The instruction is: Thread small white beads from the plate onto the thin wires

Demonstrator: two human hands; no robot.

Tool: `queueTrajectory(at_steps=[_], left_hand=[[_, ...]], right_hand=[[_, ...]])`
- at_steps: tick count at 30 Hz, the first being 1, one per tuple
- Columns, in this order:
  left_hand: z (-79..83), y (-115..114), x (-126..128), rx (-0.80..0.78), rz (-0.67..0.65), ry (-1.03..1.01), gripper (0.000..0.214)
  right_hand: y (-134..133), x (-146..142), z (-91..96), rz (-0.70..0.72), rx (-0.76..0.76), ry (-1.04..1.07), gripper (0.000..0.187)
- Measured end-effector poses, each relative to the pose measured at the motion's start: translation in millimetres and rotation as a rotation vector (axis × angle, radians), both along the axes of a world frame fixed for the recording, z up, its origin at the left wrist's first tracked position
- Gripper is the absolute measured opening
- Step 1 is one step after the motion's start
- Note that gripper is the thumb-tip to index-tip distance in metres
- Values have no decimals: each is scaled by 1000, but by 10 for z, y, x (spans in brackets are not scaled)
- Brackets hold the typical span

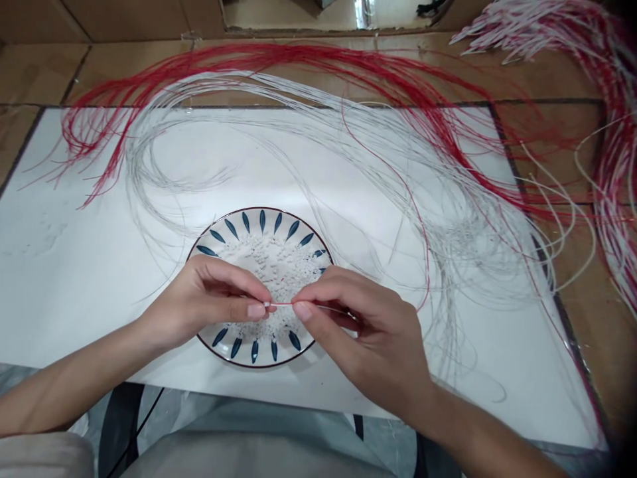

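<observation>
Brown cardboard work surface (30, 73) with dark seams, along the far side and both flanks. On top, a broad white sheet (74, 265), lower edge close to the wearer's lap. Across the sheet, a loose spread of white strands (239, 83), looped at far left, fanned and tangled toward the right edge. Just beyond and partly over these, a long arched bundle of red strands (298, 53), curled back at its left end, thinning out at right. Along the far right, partly on cardboard, a thick mixed red-and-white bundle (612, 199), cut off by the frame. Near the middle of the sheet, a round plate (262, 222), dark-rimmed, with blue petal marks around the border. Above the plate's right side, right hand (371, 325), thumb and index finger closed in a pinch on a thin red-and-white strand (282, 304). Above the plate's left side, left hand (206, 295), thumb and index fingertips pressed together on a tiny white piece (267, 305). In the plate, many small white bits (273, 265), heaped and partly hidden by both hands. Between the two pinches, the held strand, nearly straight and level over the plate. At the strand's left end, the tiny white piece; whether threaded or merely touching, cannot tell.
</observation>
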State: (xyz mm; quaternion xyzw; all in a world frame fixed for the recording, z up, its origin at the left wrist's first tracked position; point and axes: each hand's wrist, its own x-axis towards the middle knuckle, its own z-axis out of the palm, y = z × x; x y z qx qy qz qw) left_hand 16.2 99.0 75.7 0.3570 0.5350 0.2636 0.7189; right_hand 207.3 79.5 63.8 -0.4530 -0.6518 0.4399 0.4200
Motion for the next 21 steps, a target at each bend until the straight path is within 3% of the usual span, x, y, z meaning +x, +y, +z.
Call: queueTrajectory(at_steps=[21], left_hand=[[-39,-10,-5,13,4,12,13]], right_hand=[[-27,-11,0,-13,71,-105,11]])
